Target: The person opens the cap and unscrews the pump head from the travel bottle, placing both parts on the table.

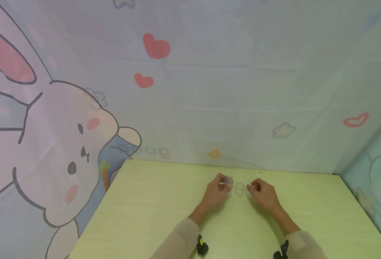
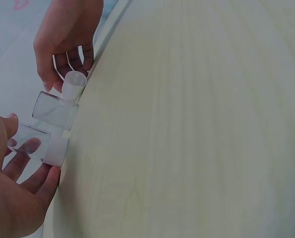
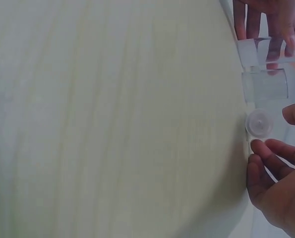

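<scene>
My left hand (image 1: 215, 192) grips a clear cylindrical container (image 2: 32, 139) whose lower end carries a white cap-like piece (image 2: 56, 149); fingers show through its transparent wall. Right of it, a second clear cylinder (image 1: 239, 189) stands upright on the table, with neither hand holding it. On its other side, my right hand (image 1: 264, 194) pinches a small translucent white cap (image 3: 260, 123). The cap is tilted on its side, its round face towards the right wrist camera. In the left wrist view, the cap (image 2: 74, 85) sits close beside the middle cylinder; whether they touch cannot be told.
The pale yellow wooden table (image 1: 151, 205) ends at a back edge just beyond the hands. Behind rises a cloth backdrop (image 1: 203, 108) with printed hearts, stars and a rabbit. Each sleeve has a black device (image 1: 202, 246) by its cuff.
</scene>
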`<control>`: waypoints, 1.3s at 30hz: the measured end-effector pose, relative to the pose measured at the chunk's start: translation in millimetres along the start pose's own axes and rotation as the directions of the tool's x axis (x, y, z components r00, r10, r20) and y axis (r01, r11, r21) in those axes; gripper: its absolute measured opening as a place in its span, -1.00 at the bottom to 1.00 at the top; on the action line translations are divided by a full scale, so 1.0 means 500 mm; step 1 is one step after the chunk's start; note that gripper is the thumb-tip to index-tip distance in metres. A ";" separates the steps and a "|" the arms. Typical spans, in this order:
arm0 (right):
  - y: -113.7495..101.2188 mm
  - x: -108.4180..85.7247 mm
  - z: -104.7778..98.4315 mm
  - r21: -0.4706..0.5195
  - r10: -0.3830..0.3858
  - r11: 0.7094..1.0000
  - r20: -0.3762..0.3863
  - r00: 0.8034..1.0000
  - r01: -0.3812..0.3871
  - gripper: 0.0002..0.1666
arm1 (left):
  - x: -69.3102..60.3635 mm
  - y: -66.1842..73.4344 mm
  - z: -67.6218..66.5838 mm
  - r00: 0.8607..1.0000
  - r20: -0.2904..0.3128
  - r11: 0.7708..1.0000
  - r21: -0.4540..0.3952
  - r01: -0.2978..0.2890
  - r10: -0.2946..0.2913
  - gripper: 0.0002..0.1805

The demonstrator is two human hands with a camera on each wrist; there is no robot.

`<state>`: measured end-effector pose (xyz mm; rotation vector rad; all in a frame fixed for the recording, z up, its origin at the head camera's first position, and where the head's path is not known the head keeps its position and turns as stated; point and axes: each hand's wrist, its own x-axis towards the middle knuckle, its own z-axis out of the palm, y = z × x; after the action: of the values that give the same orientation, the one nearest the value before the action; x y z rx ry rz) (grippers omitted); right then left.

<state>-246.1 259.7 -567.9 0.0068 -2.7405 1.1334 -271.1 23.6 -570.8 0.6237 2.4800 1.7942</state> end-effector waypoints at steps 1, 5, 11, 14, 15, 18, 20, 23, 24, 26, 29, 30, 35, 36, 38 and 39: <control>-0.001 0.000 -0.002 0.002 0.003 1.000 0.003 1.000 -0.003 -0.59 | 0.000 0.000 0.000 1.000 -0.002 1.000 0.002 0.000 0.000 -0.77; -0.006 -0.002 -0.010 0.018 0.012 1.000 0.019 1.000 -0.013 -0.57 | -0.001 0.001 -0.001 1.000 0.002 1.000 0.004 0.000 0.000 -0.77; -0.016 -0.009 -0.022 0.034 0.009 0.999 0.049 0.999 -0.011 -0.54 | -0.003 0.002 -0.002 1.000 0.014 1.000 -0.008 -0.005 0.005 -0.76; -0.018 -0.011 -0.027 0.040 0.000 0.999 0.062 0.998 -0.002 -0.52 | -0.003 0.001 -0.002 1.000 0.013 1.000 -0.010 -0.005 0.005 -0.76; -0.018 -0.011 -0.028 0.041 -0.004 0.999 0.063 0.998 0.001 -0.52 | -0.002 0.000 -0.001 1.000 0.012 1.000 -0.009 -0.007 0.007 -0.76; -0.018 -0.010 -0.031 0.042 -0.014 0.999 0.067 0.998 0.011 -0.51 | -0.001 -0.002 -0.001 1.000 0.008 1.000 -0.004 -0.005 0.005 -0.77; -0.020 -0.010 -0.033 0.038 -0.021 0.999 0.068 0.997 0.018 -0.48 | 0.000 -0.004 0.000 1.000 0.006 1.000 0.000 -0.004 0.004 -0.77; -0.023 -0.010 -0.037 0.022 -0.048 0.999 0.074 0.996 0.046 -0.41 | 0.000 -0.005 0.000 1.000 0.001 1.000 0.005 -0.009 0.009 -0.77; -0.024 -0.010 -0.039 0.013 -0.061 0.998 0.076 0.995 0.061 -0.38 | 0.001 -0.006 0.000 1.000 0.001 1.000 0.006 -0.009 0.009 -0.77; -0.027 -0.010 -0.042 -0.009 -0.085 0.996 0.081 0.993 0.086 -0.33 | 0.000 -0.005 0.000 1.000 -0.001 1.000 0.013 -0.008 0.008 -0.77; -0.031 -0.012 -0.045 -0.034 -0.115 0.992 0.090 0.989 0.118 -0.28 | 0.000 -0.004 0.000 1.000 0.004 1.000 0.019 -0.007 0.007 -0.76; -0.033 -0.013 -0.047 -0.042 -0.124 0.991 0.094 0.988 0.128 -0.27 | 0.000 -0.004 -0.001 1.000 0.008 1.000 0.020 -0.001 0.000 -0.75; -0.044 -0.016 -0.055 -0.066 -0.146 0.986 0.118 0.982 0.155 -0.19 | -0.001 -0.001 0.000 1.000 0.016 0.999 0.033 -0.007 0.006 -0.74; -0.045 -0.016 -0.056 -0.072 -0.153 0.984 0.124 0.980 0.163 -0.17 | -0.002 0.000 0.001 1.000 0.017 0.999 0.043 -0.007 0.007 -0.74; -0.049 -0.017 -0.059 -0.083 -0.163 0.981 0.135 0.977 0.175 -0.15 | -0.003 0.002 0.001 1.000 0.018 0.998 0.065 -0.015 0.014 -0.74; -0.050 -0.017 -0.060 -0.089 -0.168 0.979 0.138 0.976 0.181 -0.14 | -0.004 0.004 0.001 1.000 0.021 0.997 0.076 -0.018 0.016 -0.74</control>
<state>-231.1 262.1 -531.0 0.3131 -2.8397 0.9791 -268.8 23.9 -569.6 0.6653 2.5477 1.6966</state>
